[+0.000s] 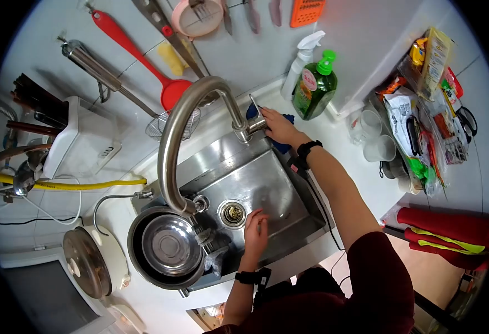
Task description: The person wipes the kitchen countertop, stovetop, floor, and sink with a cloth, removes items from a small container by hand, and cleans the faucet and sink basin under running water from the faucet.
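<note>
R fingers (pixel 269 116): bent at tap handle (pixel 257 123); can't tell if gripping
L fingers (pixel 254 221): loosely curled, partly open, nothing seen held, nr drain (pixel 234 214)
Tap (pixel 170 131): arched over L side; no flow seen, on/off unclear
Metal bowl (pixel 172 245): in pot (pixel 135 245), L of drain, apart from both hands

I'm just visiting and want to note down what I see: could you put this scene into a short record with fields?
Place: kitchen, metal sink
Left hand: over the sink near the drain, nothing visible held
Right hand: at the side handle of the curved tap
Cookware: metal bowl inside a larger pot
Bottles: green pump bottle, white spray bottle
Hanging on wall: red utensil, orange grater
</note>
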A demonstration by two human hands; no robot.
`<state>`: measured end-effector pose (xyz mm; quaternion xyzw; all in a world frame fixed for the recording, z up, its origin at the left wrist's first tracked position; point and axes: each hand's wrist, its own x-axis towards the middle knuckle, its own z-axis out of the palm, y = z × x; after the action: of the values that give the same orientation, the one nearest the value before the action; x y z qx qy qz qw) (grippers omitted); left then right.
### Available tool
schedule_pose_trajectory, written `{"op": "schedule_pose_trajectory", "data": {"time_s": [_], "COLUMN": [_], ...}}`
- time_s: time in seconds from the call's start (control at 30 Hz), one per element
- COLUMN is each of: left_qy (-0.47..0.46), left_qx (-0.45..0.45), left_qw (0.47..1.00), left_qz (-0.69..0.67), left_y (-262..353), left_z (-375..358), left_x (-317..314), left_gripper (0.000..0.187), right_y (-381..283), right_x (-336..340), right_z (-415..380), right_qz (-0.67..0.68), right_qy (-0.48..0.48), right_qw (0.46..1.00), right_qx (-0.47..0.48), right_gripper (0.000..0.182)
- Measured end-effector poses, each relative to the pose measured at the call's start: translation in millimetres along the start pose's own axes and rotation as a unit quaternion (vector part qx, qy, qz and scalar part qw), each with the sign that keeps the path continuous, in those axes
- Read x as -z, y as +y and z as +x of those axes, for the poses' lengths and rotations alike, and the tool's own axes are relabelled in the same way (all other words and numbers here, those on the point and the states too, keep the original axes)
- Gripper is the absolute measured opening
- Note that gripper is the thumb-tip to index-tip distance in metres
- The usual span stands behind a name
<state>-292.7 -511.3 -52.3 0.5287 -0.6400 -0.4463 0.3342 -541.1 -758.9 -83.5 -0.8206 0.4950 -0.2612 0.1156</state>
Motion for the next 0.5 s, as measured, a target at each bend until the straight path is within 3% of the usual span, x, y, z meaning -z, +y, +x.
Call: {"op": "schedule_pose_trajectory", "data": {"time_s": [0.13, 0.17, 0.23, 0.33, 0.37, 0.43, 0.5], "left_qy": [-0.013, -0.015, -0.024, -0.032, -0.026, -0.014, -0.019], "left_qx": [-0.007, -0.01, -0.02, -0.07, -0.072, -0.074, -0.06], "left_qw": [1.0, 1.0, 1.0, 0.997, 0.997, 0.997, 0.998], "left_qz": [-0.008, -0.003, -0.004, 0.014, 0.009, 0.009, 0.017], "left_y": [29, 34, 43, 57, 64, 68, 74], "left_z": [2, 4, 8, 6, 5, -2, -14], "left_x": [-2, -6, -14, -30, -34, -42, -49], "left_gripper": [0.013, 0.012, 0.012, 0.012, 0.012, 0.011, 0.011], "right_y": [-28, -39, -51, -80, -86, -97, -90], "right_x": [11, 18, 14, 28, 36, 54, 75], "right_z": [-43, -59, -97, -153, -172, -202, -230], "right_qz": [0.055, 0.034, 0.086, 0.078, 0.073, -0.053, -0.091], "right_qy": [-0.051, -0.043, -0.082, 0.053, 0.056, 0.126, 0.097], "right_qw": [0.996, 0.996, 0.991, 0.994, 0.994, 0.99, 0.991], "right_qx": [0.04, 0.075, 0.058, 0.063, 0.053, -0.018, -0.006], "right_gripper": [0.058, 0.054, 0.049, 0.058, 0.058, 0.056, 0.053]}}
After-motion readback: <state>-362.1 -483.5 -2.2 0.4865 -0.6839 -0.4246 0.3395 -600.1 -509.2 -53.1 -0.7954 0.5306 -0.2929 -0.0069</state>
